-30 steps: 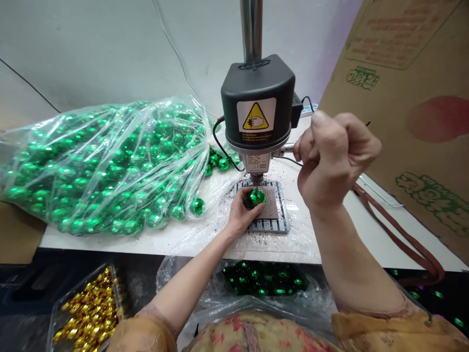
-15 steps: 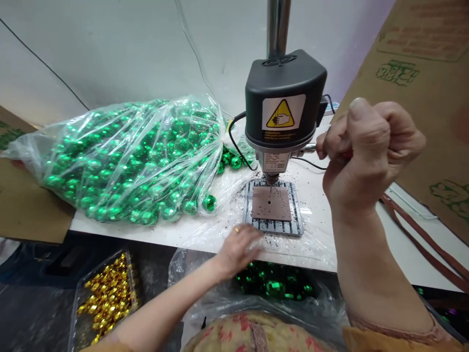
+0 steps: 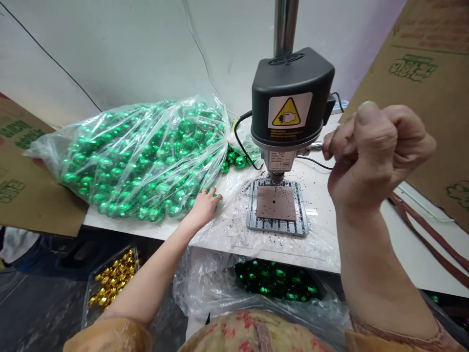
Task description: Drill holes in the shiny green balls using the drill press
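My right hand point(image 3: 377, 146) is closed round the metal feed lever point(image 3: 315, 146) on the right side of a small black drill press point(image 3: 293, 98). Its drill bit points down above a brown square plate point(image 3: 276, 203) that has a hole in it and lies on the slotted grey base point(image 3: 252, 222). At the front right corner of a clear plastic bag point(image 3: 146, 161) full of shiny green faceted balls, my left hand point(image 3: 204, 205) has its fingers curled over one green ball. That ball is mostly hidden under the fingers.
Dark shavings lie around the base. Below the table edge, a plastic bag holds more green balls point(image 3: 276, 281). Gold balls point(image 3: 115, 276) fill a clear tray at lower left. Cardboard boxes stand at left point(image 3: 36, 186) and right point(image 3: 410, 63). Brown straps point(image 3: 428, 234) lie at right.
My left hand has moved from the front of the drill base leftward to the green ball at the bag's corner. My right hand stays on the lever. The view has shifted slightly.
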`<act>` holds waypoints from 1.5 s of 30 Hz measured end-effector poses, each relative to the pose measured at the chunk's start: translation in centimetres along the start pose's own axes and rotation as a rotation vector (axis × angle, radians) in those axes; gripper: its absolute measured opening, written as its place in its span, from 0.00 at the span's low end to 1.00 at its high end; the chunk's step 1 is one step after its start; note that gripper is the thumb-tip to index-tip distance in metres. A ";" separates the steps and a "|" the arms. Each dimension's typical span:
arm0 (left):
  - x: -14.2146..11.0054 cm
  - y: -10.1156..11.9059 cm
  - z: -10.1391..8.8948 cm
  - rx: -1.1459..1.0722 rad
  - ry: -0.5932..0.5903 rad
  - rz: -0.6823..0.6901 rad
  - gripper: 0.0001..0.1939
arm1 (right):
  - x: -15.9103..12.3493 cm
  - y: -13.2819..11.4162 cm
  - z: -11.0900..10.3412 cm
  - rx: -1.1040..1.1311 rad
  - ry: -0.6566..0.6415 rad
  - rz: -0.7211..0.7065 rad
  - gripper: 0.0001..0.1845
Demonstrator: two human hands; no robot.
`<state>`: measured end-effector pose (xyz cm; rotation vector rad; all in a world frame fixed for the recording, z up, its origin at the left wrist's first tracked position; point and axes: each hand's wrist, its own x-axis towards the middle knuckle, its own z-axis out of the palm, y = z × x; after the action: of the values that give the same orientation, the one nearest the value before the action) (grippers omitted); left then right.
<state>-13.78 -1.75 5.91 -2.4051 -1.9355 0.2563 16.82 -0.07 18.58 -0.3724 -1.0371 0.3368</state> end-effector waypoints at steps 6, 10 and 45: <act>0.5 0.3 -0.5 -0.156 0.432 -0.068 0.15 | 0.1 0.3 -0.3 0.049 -0.046 -0.023 0.22; 0.8 1.2 -1.0 -0.216 0.813 0.021 0.14 | 0.0 0.1 -0.4 0.047 -0.064 -0.010 0.25; -0.9 9.6 -0.5 -1.800 0.372 -0.160 0.26 | -0.7 0.1 -0.4 0.030 -0.079 -0.073 0.23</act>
<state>-4.61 -4.67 5.17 -2.1631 -2.3333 -2.6681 16.87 -0.31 17.80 -0.2956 -1.1192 0.3031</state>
